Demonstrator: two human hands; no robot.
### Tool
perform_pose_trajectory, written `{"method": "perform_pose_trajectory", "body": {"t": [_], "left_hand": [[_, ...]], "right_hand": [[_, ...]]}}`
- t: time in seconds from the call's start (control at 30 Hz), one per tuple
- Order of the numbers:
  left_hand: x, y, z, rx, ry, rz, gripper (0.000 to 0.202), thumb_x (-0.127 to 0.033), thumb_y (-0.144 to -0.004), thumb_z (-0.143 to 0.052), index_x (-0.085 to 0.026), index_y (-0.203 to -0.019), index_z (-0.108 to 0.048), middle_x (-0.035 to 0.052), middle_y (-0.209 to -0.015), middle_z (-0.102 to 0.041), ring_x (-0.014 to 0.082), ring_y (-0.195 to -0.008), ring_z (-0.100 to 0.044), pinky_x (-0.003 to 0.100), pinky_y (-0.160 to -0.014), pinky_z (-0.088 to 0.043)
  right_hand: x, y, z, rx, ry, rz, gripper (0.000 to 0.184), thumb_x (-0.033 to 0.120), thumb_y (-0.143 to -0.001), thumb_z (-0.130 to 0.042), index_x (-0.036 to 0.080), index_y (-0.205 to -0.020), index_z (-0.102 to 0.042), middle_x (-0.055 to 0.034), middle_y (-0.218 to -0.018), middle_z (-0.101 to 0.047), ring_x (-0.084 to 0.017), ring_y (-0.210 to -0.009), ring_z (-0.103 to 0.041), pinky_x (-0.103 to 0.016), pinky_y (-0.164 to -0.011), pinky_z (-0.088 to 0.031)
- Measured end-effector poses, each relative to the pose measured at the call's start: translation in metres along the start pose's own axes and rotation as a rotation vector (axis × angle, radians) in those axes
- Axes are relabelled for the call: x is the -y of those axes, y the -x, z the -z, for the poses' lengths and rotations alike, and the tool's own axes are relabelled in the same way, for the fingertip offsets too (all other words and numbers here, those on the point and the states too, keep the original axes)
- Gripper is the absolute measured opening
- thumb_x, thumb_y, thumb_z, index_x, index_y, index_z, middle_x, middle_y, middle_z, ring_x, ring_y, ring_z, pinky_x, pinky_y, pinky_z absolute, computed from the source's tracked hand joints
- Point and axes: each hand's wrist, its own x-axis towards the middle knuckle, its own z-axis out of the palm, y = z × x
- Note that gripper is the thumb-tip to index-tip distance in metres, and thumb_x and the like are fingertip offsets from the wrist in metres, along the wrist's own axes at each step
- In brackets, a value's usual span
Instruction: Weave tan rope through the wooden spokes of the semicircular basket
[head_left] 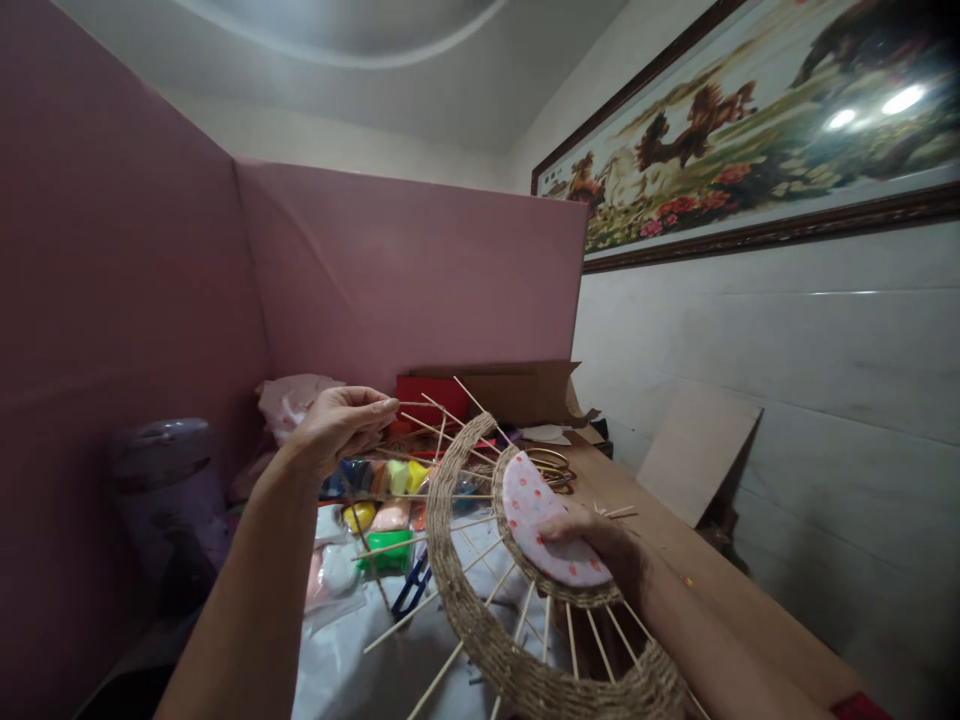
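A half-round woven piece (448,565) is held up in front of me, with twine woven in a wide outer band and a narrow inner one over thin wooden sticks that fan outward. At its centre is a white pad (523,492) with pink-red spots. My right hand (600,535) grips the piece there, thumb on the pad's front and the other fingers mostly hidden behind. Off to the upper left, my left hand (351,420) pinches a strand of twine (417,404) drawn out from the stick tips. A loose length of twine hangs below that hand.
Bags of coloured clay (386,550) lie on the white tabletop, beside a dark blue tool (411,588). Hoops (551,462) and cardboard (517,395) are at the back. A cardboard sheet (701,450) leans on the right wall; a cylindrical container (169,510) stands left.
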Motion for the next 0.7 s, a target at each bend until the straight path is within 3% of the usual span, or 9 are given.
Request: {"method": "perform_pose_trajectory", "body": {"t": [0.17,0.33,0.43,0.7], "left_hand": [[-0.010,0.007,-0.007,0.053,-0.053,0.012,0.018,-0.031,-0.056,-0.074,-0.016,-0.064,-0.068,-0.0006,-0.038,-0.044,0.0018,-0.029,-0.024,0.017,-0.029,-0.011],[-0.019,0.015,-0.015,0.078,-0.135,-0.021,0.023,-0.030,-0.056,-0.074,-0.015,-0.073,-0.070,-0.0001,-0.037,-0.045,0.0043,-0.030,-0.030,0.018,-0.028,-0.018],[-0.025,0.021,-0.020,0.078,-0.143,-0.033,0.024,-0.028,-0.057,-0.074,-0.015,-0.077,-0.070,-0.0011,-0.037,-0.045,0.0050,-0.029,-0.032,0.017,-0.028,-0.021],[-0.045,0.045,-0.046,0.207,-0.132,-0.071,0.025,-0.026,-0.064,-0.068,-0.015,-0.087,-0.069,0.0006,-0.043,-0.055,0.0074,-0.029,-0.044,0.017,-0.029,-0.032]], "right_hand": [[0.004,0.001,-0.008,-0.018,0.030,0.121,0.030,0.019,-0.067,-0.060,0.013,-0.095,-0.054,-0.0065,-0.069,-0.066,-0.016,-0.055,-0.063,-0.024,-0.052,-0.051],[0.017,0.009,-0.025,-0.121,0.077,0.210,0.024,0.024,-0.068,-0.058,0.009,-0.086,-0.056,-0.0068,-0.060,-0.064,-0.014,-0.044,-0.058,-0.023,-0.042,-0.048],[0.024,0.014,-0.031,-0.227,0.065,0.304,0.021,0.025,-0.070,-0.058,0.008,-0.083,-0.059,-0.0074,-0.063,-0.065,-0.014,-0.046,-0.059,-0.023,-0.043,-0.049],[0.033,0.005,-0.023,-0.446,-0.033,0.591,0.023,0.023,-0.065,-0.068,0.011,-0.083,-0.062,-0.0057,-0.065,-0.067,-0.014,-0.051,-0.060,-0.024,-0.047,-0.050]]}}
